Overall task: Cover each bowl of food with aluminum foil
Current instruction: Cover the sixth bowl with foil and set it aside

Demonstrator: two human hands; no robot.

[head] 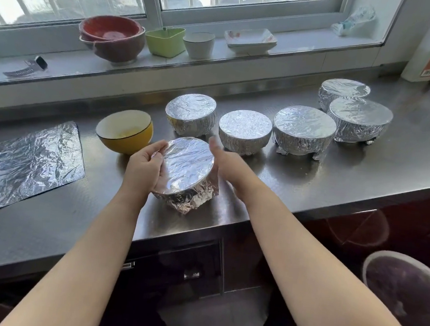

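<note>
- I've got the foil-wrapped bowl at the near edge of the steel counter, dead centre between my two hands.
- My left hand cups its 9 o'clock side, fingers curled around the foil skirt and thumb up near the rim, so that one is gripping the bowl.
- My right hand sits at the bowl's 3 o'clock, fingers straight and loose; it looks flat against the foil or just off it, I can't tell which.
- Foil on top is pulled smooth, and the loose crumpled tail bunches at the bowl's 5 o'clock, low on the near side, so I'd say this wrap is nearly done.
- Now the one that matters: the yellow bowl stands uncovered at 10 o'clock from the wrapped bowl, just beside my left hand, pale food inside.
- The spare foil sheet lies flat at 9 o'clock, well left; its long axis runs from near-left to far-right, roughly 7 to 1.
- Both lie on my left, so the left hand is clearly nearer for the next pickup.
- Five covered bowls line up from 12 round to 2 o'clock.
</note>
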